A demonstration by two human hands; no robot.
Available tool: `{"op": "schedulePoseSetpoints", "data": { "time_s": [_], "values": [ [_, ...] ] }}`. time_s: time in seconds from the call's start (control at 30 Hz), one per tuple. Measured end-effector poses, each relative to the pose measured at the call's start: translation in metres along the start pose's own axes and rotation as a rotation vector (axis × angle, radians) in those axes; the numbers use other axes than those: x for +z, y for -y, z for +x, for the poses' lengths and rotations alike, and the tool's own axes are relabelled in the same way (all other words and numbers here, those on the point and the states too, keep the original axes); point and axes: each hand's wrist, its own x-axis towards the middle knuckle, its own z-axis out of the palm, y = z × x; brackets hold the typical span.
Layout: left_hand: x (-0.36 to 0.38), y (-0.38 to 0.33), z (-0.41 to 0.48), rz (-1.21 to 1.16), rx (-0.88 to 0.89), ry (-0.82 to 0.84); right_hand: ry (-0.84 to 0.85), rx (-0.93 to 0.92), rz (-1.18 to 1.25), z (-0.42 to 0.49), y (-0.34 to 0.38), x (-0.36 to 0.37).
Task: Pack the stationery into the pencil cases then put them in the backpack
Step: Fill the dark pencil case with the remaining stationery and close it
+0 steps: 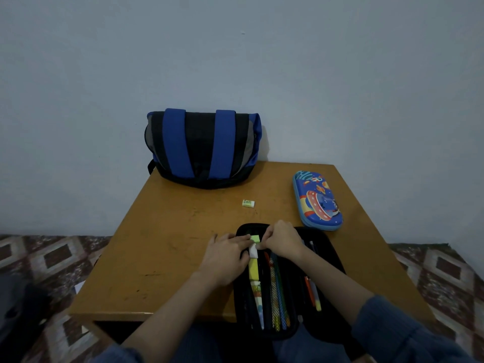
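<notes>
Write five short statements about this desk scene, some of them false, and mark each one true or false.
1. The black pencil case lies open. True.
2. The blue pencil case is open too. False: it is shut.
3. A small eraser lies loose on the table. True.
4. The backpack sits on the floor. False: it stands on the table, by the wall.
5. The left hand and the right hand meet at a green and white block in the black pencil case. True.

Table, wall, patterned floor
A scuffed orange-brown wooden table (167, 244) stands by a plain pale wall (340, 74), over diamond-patterned flooring (52, 258).
</notes>
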Motion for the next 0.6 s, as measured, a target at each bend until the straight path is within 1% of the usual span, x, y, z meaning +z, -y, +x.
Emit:
{"op": "schedulePoseSetpoints", "data": {
  "time_s": [0.23,0.43,0.6],
  "values": [
    [0.005,0.005,-0.001,-0.032,-0.022,0.021,-0.009,0.03,-0.061,0.004,0.003,0.004],
    [0.006,0.005,-0.001,-0.072,-0.041,0.018,0.015,0.06,-0.226,0.005,0.015,0.002],
    [0.006,0.005,0.0,-0.068,-0.043,0.023,0.042,0.036,-0.335,0.005,0.027,0.002]
  ]
}}
